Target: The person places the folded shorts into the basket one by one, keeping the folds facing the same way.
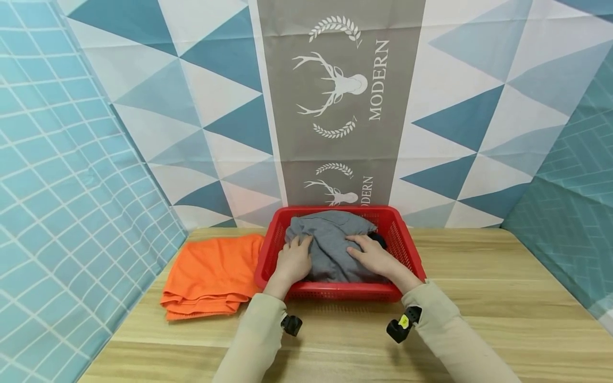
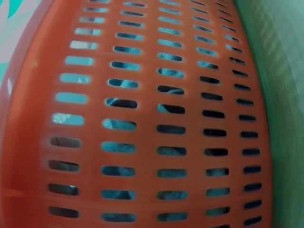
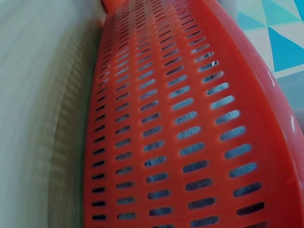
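A grey folded-looking cloth [image 1: 335, 247] lies bunched inside a red plastic basket [image 1: 345, 290]. My left hand [image 1: 293, 260] reaches over the basket's front left rim, its fingertips on the cloth's left side. From the front right, my right hand [image 1: 373, 255] rests on the cloth with fingers spread. Something black [image 1: 378, 239] shows beside the cloth at the right. Both wrist views look at the outside of the slotted basket wall, red in the right wrist view [image 3: 156, 128], with grey fabric visible through the slots; neither shows the hands.
An orange folded cloth [image 1: 215, 271] lies on the wooden table [image 1: 488, 298] to the left, up against the basket. Behind the basket rises a patterned wall covering [image 1: 340, 133]. A blue tiled-pattern sheet [image 1: 62, 175] borders the table's left side.
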A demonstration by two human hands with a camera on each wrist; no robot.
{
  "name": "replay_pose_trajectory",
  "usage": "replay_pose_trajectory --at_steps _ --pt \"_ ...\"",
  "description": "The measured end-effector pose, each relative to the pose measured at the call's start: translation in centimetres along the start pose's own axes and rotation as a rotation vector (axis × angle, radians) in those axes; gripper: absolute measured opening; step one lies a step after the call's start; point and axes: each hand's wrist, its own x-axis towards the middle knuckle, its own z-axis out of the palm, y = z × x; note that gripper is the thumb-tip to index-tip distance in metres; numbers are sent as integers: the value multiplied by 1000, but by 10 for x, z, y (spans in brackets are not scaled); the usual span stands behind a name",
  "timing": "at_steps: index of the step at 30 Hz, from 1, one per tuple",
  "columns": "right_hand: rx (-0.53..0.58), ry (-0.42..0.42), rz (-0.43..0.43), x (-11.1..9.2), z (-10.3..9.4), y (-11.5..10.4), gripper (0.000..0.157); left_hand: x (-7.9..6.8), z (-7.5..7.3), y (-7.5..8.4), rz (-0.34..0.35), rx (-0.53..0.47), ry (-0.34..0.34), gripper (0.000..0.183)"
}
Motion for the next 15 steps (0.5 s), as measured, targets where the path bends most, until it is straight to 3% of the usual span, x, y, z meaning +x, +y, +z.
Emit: replay_pose_trajectory --at_steps 8,15 --pt "-76 88 52 -5 4 -8 42 -6 -7 0 -4 -22 28 44" --pt "-137 168 15 -7 7 -19 41 -16 -16 -4 37 -37 117 40"
